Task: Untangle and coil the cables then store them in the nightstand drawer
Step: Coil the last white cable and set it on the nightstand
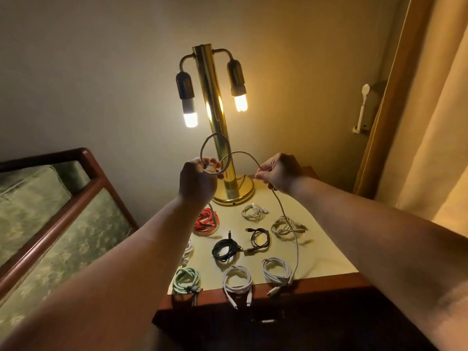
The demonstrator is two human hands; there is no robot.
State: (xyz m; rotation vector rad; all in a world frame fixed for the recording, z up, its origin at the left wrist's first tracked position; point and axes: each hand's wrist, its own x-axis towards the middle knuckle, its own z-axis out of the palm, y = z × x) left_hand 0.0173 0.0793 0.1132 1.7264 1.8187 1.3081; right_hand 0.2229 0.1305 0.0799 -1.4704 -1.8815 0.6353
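Observation:
Both hands are raised above the nightstand [326,254] with one pale cable [295,239] between them. My left hand [196,179] grips a couple of loops of it in front of the lamp stem. My right hand [278,173] pinches the same cable a little to the right; its free length hangs down to the nightstand's front edge. On the top lie several coiled cables: a red one [206,220], a black one [225,249], a mint one [187,278], white ones [236,278]. The front of the nightstand is dark; I cannot make out a drawer.
A brass lamp [215,138] with two lit bulbs stands at the back of the nightstand, just behind my hands. A green upholstered seat with a wooden frame [63,214] sits to the left. A curtain [425,110] hangs at the right.

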